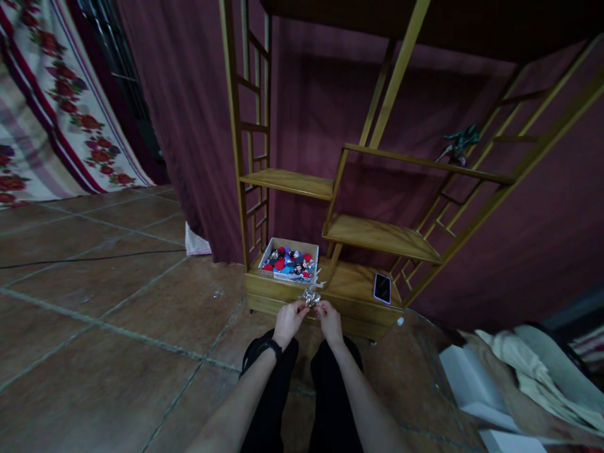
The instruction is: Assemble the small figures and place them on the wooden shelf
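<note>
My left hand and my right hand meet in front of a low wooden cabinet. Between their fingertips is a small, shiny, crinkled piece of clear plastic wrapping; whether anything lies inside it cannot be made out. Both hands are closed in a pinch on its lower sides. Just beyond it, a white open box rests on the cabinet's top. Several small colourful figures in red, blue and black fill the box. More clear plastic shows by its front right corner.
The wooden shelf unit rises over the cabinet. A phone lies on the cabinet's right part. Dark red curtains hang behind and to the left. At lower right are white boxes and a pale cloth. A black cable crosses the tiled floor.
</note>
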